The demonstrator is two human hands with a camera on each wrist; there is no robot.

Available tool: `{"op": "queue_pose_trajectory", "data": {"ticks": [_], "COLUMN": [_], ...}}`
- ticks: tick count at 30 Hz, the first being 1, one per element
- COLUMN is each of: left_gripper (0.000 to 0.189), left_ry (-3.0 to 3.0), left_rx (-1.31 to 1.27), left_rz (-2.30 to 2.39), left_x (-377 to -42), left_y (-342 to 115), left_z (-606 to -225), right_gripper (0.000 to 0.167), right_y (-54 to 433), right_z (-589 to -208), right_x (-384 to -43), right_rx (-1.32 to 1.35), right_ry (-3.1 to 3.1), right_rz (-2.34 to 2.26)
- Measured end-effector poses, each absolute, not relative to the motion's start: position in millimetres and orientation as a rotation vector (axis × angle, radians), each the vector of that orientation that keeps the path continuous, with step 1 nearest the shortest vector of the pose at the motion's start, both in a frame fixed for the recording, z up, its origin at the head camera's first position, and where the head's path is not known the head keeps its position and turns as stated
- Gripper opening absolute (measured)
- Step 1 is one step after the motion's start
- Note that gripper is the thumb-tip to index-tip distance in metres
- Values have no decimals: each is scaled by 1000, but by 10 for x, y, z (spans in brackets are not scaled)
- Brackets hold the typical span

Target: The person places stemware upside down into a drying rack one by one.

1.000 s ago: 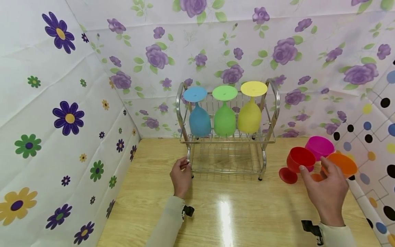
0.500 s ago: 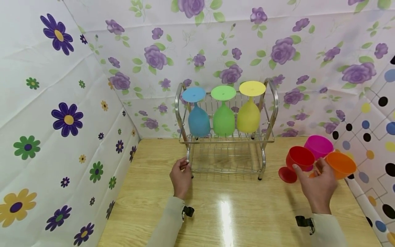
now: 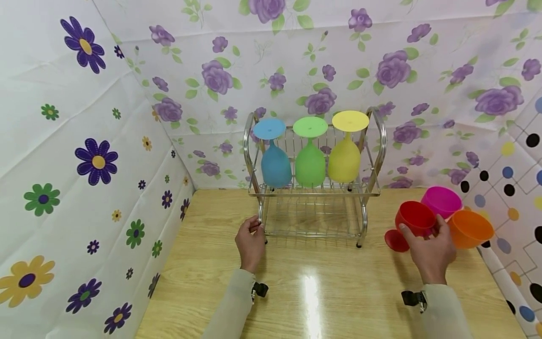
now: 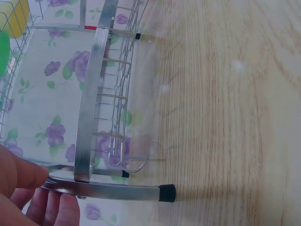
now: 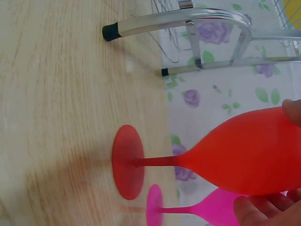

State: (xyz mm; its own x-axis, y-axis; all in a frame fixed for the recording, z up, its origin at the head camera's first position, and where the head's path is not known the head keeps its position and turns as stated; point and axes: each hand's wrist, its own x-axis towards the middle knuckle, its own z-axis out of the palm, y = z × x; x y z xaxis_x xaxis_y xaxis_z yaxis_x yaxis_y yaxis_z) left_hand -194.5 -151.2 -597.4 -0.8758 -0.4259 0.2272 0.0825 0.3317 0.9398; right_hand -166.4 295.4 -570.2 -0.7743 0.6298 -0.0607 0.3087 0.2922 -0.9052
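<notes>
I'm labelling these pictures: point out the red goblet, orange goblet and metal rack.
Red goblet (image 5: 244, 150), right wrist view, outside of its bowl.
Orange goblet (image 3: 469, 230), head view, on its bowl.
Metal rack (image 4: 91, 103), left wrist view, flat bar of its frame.

Flowered wall (image 3: 292, 52) (purple blooms), wooden tabletop (image 3: 347, 292)

The right hand (image 3: 432, 254)'s got a red goblet (image 3: 416, 219) by its bowl, right by a pink one (image 3: 442, 200) and an orange one (image 3: 471, 230), while the left hand (image 3: 250, 242) pinches a metal rack (image 3: 313, 194) topped with upside-down blue (image 3: 276, 165), green (image 3: 310, 165) and yellow (image 3: 344, 161) goblets.
</notes>
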Motion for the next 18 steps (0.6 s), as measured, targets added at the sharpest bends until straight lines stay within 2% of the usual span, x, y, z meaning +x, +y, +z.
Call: {"op": "queue_pose_trajectory", "data": {"ticks": [18], "left_gripper": [30], "left_ry": [-2164], "left_rx": [292], "left_rz": [-1563], "left_x": [-1923], "left_y": [-1509], "left_z": [-5940], "right_gripper": [86], "right_y": [2901], "right_z": [-5730], "right_x": [-1598], "right_rx": [-822], "right_ry": [-2217], "right_rz": [1538]}}
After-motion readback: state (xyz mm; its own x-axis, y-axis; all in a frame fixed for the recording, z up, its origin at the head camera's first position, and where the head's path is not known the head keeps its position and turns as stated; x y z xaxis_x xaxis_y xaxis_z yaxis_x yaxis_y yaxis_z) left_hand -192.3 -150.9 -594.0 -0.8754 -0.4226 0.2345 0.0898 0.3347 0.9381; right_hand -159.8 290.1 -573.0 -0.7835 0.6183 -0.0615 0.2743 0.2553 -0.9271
